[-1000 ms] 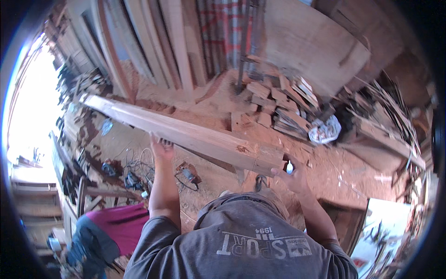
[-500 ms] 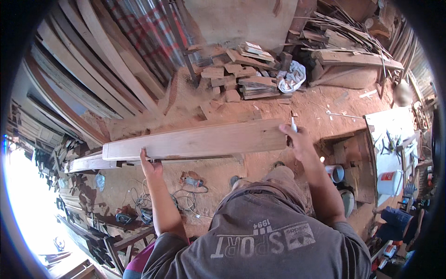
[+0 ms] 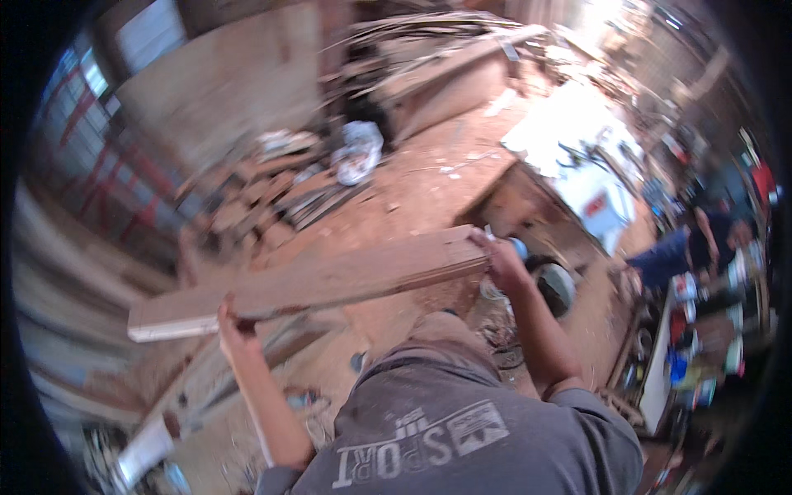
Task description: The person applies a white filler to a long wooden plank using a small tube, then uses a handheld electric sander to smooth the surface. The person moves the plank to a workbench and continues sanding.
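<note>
A long, thick wooden plank (image 3: 330,285) is held up in front of me, lying crosswise with its right end a little higher. My left hand (image 3: 238,328) is closed on the plank's near edge towards its left end, thumb up against the side and the other fingers hidden beneath. At the right end, my right hand (image 3: 501,262) grips the plank's corner. A pale, slim thing shows by its fingertips, blurred now; in the earlier view it looks like a white pen or marker.
Scrap blocks (image 3: 264,198) and a white sack (image 3: 358,153) lie on the dirt floor ahead. To the right are an open wooden box (image 3: 528,198), a white-topped table (image 3: 569,136) and a white bucket (image 3: 604,219). Another person (image 3: 714,239) is at far right; long boards (image 3: 66,297) lean at left.
My view has swung to the right, and the plank has turned with me in both hands. The other timber it overlapped before now lies below and apart from it.
</note>
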`<state>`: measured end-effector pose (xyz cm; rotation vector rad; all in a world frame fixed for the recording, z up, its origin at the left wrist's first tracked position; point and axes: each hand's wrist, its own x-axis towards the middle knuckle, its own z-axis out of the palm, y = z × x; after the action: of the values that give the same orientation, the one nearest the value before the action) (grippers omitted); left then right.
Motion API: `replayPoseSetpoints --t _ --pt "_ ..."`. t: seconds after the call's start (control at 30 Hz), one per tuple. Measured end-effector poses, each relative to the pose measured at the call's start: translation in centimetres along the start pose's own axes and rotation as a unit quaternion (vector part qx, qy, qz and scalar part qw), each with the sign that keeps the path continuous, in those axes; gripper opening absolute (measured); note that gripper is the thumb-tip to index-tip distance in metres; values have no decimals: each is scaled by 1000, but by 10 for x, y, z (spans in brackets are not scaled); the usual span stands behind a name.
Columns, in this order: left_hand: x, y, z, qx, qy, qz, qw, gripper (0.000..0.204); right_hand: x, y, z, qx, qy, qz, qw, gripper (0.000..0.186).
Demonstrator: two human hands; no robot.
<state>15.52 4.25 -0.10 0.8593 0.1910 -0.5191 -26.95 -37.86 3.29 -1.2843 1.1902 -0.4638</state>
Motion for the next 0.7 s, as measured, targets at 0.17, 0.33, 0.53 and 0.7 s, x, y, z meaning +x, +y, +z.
replayPoseSetpoints --t 0.17,0.33,0.53,0.7 --pt "15 -58 80 18 78 -38 996 45 -34 7 -68 196 83 16 977 47" --pt "19 -140 165 54 29 -97 993 45 -46 44 -152 221 151 9 963 34" --pt "29 -274 265 85 -8 -118 989 51 -10 99 -268 221 241 13 945 41" --pt "32 -400 347 115 -70 -154 979 53 38 147 -356 245 285 10 927 38"
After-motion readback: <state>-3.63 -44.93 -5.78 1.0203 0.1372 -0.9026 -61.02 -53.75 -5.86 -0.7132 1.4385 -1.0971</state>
